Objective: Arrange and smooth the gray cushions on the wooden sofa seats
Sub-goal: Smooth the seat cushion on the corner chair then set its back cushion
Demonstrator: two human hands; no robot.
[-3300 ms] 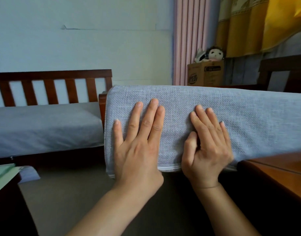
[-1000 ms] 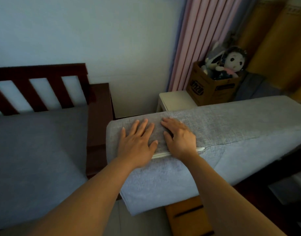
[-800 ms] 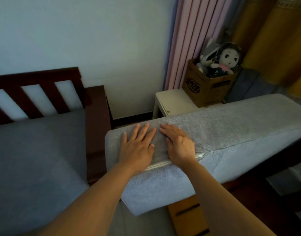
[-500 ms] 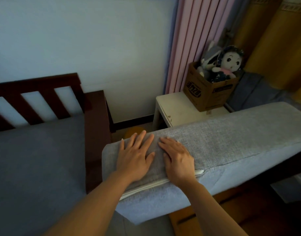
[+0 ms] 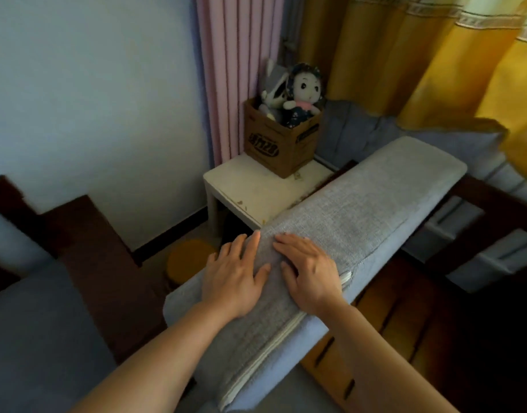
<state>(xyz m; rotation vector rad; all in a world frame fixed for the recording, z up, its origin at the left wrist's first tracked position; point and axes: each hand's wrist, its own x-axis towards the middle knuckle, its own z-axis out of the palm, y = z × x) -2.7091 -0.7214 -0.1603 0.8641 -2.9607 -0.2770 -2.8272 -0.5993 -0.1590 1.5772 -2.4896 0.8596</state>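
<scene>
A long gray cushion [image 5: 360, 216] stands on edge and runs diagonally from lower left to upper right, with a white zipper seam along its near side. My left hand [image 5: 232, 278] lies flat on its upper edge, fingers straight. My right hand [image 5: 310, 275] lies flat beside it, fingers spread on the fabric. Under the cushion the slatted wooden sofa seat [image 5: 384, 311] is bare. A second gray cushion [image 5: 32, 338] lies on the other wooden sofa at the left, beside its dark armrest [image 5: 104, 263].
A cream side table [image 5: 256, 189] stands in the corner, carrying a cardboard box [image 5: 283, 144] with soft toys [image 5: 301, 93]. A round yellow stool [image 5: 190, 257] sits on the floor below it. Pink and yellow curtains hang behind. More gray cushions [image 5: 464, 150] lean at the right.
The view has swung right and down. The cushion now runs more steeply diagonal, and its near end has come lower and closer. Both hands stay flat on its upper edge.
</scene>
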